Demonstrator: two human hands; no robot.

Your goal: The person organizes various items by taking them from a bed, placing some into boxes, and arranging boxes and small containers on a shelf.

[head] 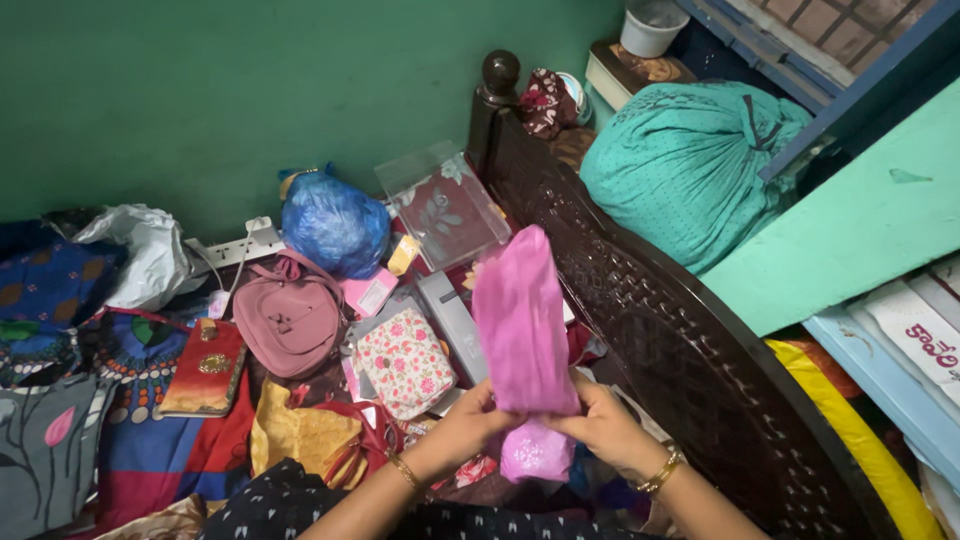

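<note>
Both my hands hold a pink plastic bag [522, 320] upright in front of me. My left hand [470, 422] grips its lower left side and my right hand [605, 425] grips its lower right side. The bag's top stands up flat and its bottom bulges [535, 455] below my fingers. I wear a gold bangle on each wrist. Just left of my hands lies a floral pouch [405, 360] on the cluttered bed.
A pink handbag [290, 315], a red wallet [207, 368], a blue plastic bag [335, 225], a clear flat box [443, 205] and a white power strip [235, 248] lie on patterned cloth. A dark carved headboard [650, 330] runs diagonally at right; a teal cloth bundle [690, 165] sits behind it.
</note>
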